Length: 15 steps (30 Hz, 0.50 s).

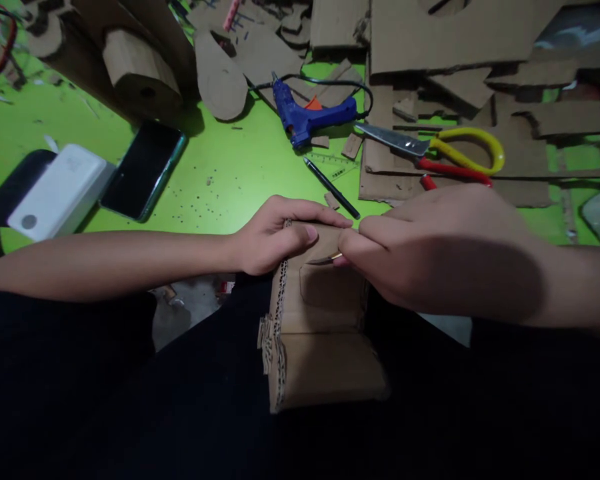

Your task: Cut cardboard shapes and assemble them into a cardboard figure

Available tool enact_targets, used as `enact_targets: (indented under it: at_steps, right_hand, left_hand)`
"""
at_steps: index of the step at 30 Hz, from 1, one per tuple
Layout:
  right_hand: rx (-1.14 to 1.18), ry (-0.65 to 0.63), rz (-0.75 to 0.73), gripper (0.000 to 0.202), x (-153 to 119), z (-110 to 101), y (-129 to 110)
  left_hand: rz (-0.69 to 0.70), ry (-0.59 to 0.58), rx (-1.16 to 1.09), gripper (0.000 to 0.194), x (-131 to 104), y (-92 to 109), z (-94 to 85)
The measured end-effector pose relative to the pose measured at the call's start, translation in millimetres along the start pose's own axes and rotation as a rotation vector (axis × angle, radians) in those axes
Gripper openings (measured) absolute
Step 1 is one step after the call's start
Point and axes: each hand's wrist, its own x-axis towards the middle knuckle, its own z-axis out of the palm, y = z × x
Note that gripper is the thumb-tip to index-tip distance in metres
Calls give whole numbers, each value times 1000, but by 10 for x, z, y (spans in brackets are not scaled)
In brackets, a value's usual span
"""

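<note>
A layered cardboard piece (325, 367) with a bent lower part rests over my lap, its corrugated edge facing left. My left hand (285, 233) grips its far end, thumb on top and fingers over the far edge. In my right hand (405, 253), closed in a pinch, is a craft knife (325, 260); only its thin pointed blade and a bit of the handle show. The blade tip touches or hovers just over the cardboard, at the upper left corner of a drawn or scored outline with angled corners. My right fingers hide the outline's upper right.
On the green table (215, 180) lie a blue glue gun (310, 113), a black pen (333, 188), scissors (430, 147) with yellow and red handles, a phone (145, 170) and a white power bank (60, 190). Cardboard sheets (455, 40) and scraps crowd the back and right.
</note>
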Motion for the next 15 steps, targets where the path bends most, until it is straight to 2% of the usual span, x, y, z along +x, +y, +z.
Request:
enact_targets:
  at_steps: [3, 7, 10, 13, 15]
  right_hand:
    - [-13, -18, -34, 29, 12, -47, 15]
    - [-3, -110, -22, 44, 92, -212, 35]
    - [-20, -282, -75, 57, 239, -347, 76]
    - [-55, -491, -92, 46, 396, -395, 115]
    - [67, -498, 9, 43, 460, -385, 115]
  left_hand:
    - [-27, 35, 9, 39, 0, 40, 30]
    - [-74, 70, -4, 37, 18, 97, 69]
    - [-89, 80, -15, 37, 25, 108, 88]
    - [-111, 111, 2, 34, 17, 76, 94]
    - [-110, 119, -2, 32, 7, 42, 93]
